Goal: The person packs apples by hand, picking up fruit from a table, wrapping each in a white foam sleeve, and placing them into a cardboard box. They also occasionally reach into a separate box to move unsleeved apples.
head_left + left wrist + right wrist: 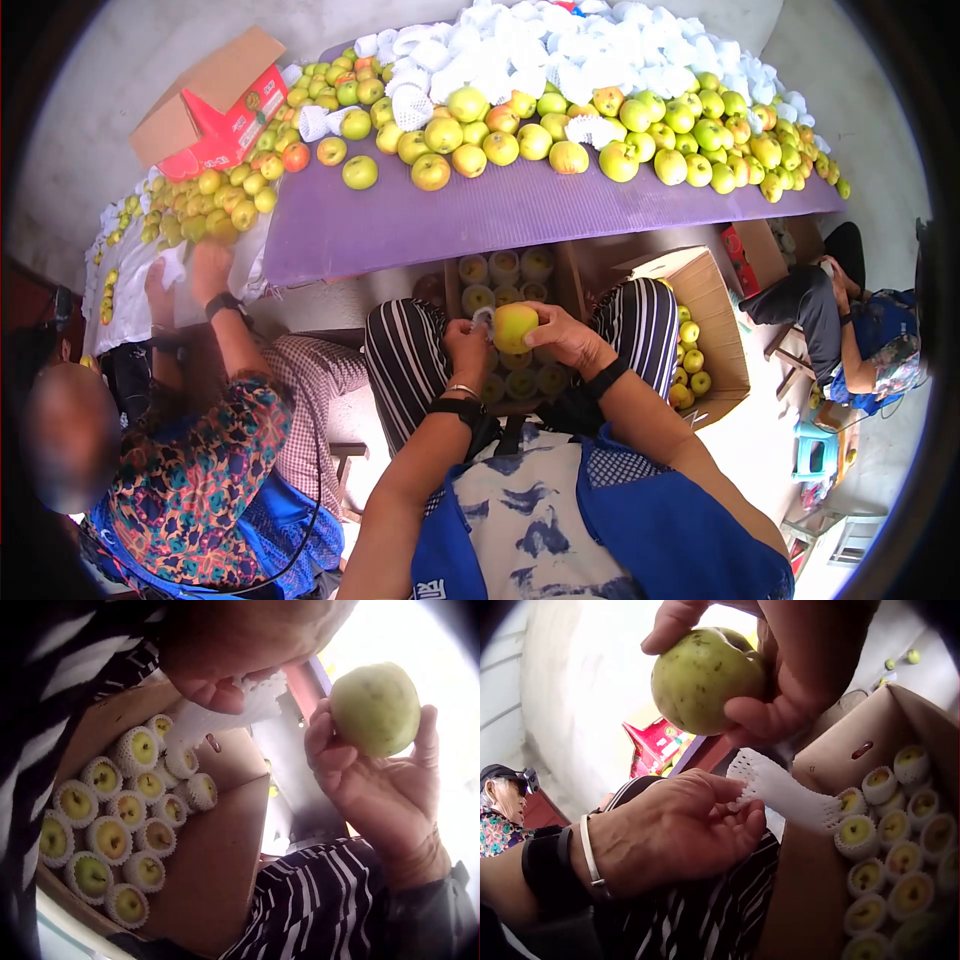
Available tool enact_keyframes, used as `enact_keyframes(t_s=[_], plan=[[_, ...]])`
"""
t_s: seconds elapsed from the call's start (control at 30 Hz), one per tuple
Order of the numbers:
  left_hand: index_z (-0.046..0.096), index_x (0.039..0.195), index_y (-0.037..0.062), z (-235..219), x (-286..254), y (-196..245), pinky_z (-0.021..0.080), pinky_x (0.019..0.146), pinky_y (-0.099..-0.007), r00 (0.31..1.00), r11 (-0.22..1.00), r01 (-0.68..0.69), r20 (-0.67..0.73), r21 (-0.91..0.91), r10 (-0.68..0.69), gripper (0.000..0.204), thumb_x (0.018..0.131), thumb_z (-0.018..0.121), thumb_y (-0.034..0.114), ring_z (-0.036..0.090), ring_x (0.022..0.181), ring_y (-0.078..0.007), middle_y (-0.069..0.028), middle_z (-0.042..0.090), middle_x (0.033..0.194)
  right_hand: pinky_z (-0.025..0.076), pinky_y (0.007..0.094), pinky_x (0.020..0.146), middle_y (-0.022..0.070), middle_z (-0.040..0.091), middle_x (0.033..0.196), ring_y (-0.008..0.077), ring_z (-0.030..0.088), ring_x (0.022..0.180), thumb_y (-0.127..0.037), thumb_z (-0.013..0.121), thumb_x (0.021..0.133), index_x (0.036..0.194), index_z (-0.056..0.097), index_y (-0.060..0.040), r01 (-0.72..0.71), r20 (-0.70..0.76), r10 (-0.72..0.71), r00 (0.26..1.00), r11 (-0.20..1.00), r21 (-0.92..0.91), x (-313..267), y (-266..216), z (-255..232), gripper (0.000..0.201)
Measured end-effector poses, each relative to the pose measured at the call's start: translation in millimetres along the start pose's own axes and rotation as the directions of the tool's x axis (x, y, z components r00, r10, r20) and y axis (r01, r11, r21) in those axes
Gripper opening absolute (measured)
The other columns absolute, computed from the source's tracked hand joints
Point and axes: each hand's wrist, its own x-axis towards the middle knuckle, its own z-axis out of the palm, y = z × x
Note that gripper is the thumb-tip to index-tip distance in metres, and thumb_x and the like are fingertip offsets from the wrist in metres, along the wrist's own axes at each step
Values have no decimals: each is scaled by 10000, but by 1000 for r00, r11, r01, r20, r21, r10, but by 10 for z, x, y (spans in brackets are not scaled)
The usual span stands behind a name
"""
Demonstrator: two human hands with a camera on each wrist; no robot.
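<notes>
A yellow-green apple [515, 328] with small dark specks is gripped between the thumb and fingers of my right hand [566, 338]. Beside it, my left hand [468, 352] pinches the rim of a white foam net sleeve [784, 793], which hangs as a narrow tube in the right wrist view. Apple and sleeve are apart there, the apple above. Between my knees stands a cardboard box [217, 874] holding several apples in foam nets [112, 840], set in rows with stems up.
A purple-covered table [400, 225] ahead carries loose apples [500, 148] and a heap of white foam nets [560, 50]. A red carton [225, 120] stands at its left. An open box of apples [715, 340] is at my right. People sit on both sides [200, 480].
</notes>
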Motion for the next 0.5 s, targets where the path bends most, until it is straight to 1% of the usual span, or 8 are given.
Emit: enact_keyframes(t_s=[0.07, 0.2, 0.23, 0.3, 0.33, 0.37, 0.43, 0.5], plan=[[505, 746, 29, -11, 86, -116, 411, 488, -248, 974, 957, -225, 5, 182, 228, 138, 697, 627, 72, 469, 531, -116, -18, 487, 627, 391, 284, 861, 85, 543, 1054, 180, 520, 959, -152, 673, 628, 1121, 500, 3, 12, -8, -12, 1000, 999, -39, 34, 133, -85, 545], [528, 705, 29, 1, 75, -98, 400, 521, -244, 961, 919, -277, 62, 282, 271, 142, 671, 655, 86, 465, 545, -109, -5, 494, 602, 381, 275, 862, 85, 554, 1044, 171, 524, 944, -150, 674, 614, 1103, 526, 17, 1, 27, 2, 1000, 994, -111, 101, 255, -189, 537], [533, 710, 27, 1, 64, -90, 403, 525, -239, 959, 936, -282, 89, 210, 269, 142, 674, 656, 88, 466, 553, -98, 0, 503, 611, 380, 274, 860, 85, 556, 1043, 170, 525, 940, -149, 673, 614, 1100, 531, 18, -4, 41, 9, 999, 993, -122, 95, 233, -171, 534], [543, 720, 23, -2, 47, -67, 408, 533, -229, 952, 958, -281, 141, 62, 270, 142, 681, 659, 94, 469, 570, -75, 11, 519, 628, 389, 278, 840, 84, 564, 1035, 169, 530, 934, -146, 662, 628, 1076, 549, 21, -81, 56, 81, 995, 997, 15, 75, 156, -136, 492], [544, 741, 28, -11, 40, -52, 414, 539, -214, 939, 955, -297, 184, 20, 289, 109, 706, 636, 75, 474, 578, -60, 14, 527, 646, 389, 278, 840, 84, 564, 1035, 169, 530, 934, -146, 662, 628, 1076, 549, 21, -79, 55, 78, 995, 997, 15, 80, 150, -147, 492], [544, 741, 28, -24, 29, -37, 414, 539, -214, 939, 954, -299, 186, 20, 291, 109, 706, 636, 75, 474, 578, -60, 14, 527, 646, 392, 276, 829, 81, 571, 1016, 168, 533, 923, -146, 655, 638, 1068, 546, 26, -80, 20, 80, 997, 997, 2, 84, 148, -164, 476], [539, 758, 35, -41, -73, 103, 418, 531, -204, 942, 976, -215, 253, -45, 219, 71, 731, 603, 49, 482, 576, -59, 11, 525, 653, 396, 273, 819, 77, 577, 997, 167, 537, 911, -147, 648, 647, 1060, 544, 30, -81, -15, 81, 997, 997, -11, 87, 128, -154, 461], [523, 768, 41, -69, -111, 141, 404, 523, -191, 936, 976, -217, 288, 10, 205, 73, 749, 592, 56, 475, 578, -54, 14, 520, 671, 403, 270, 816, 71, 586, 963, 168, 544, 888, -121, 644, 654, 1036, 548, 35, -15, -104, 26, 994, 994, 112, 87, 103, -121, 424]])
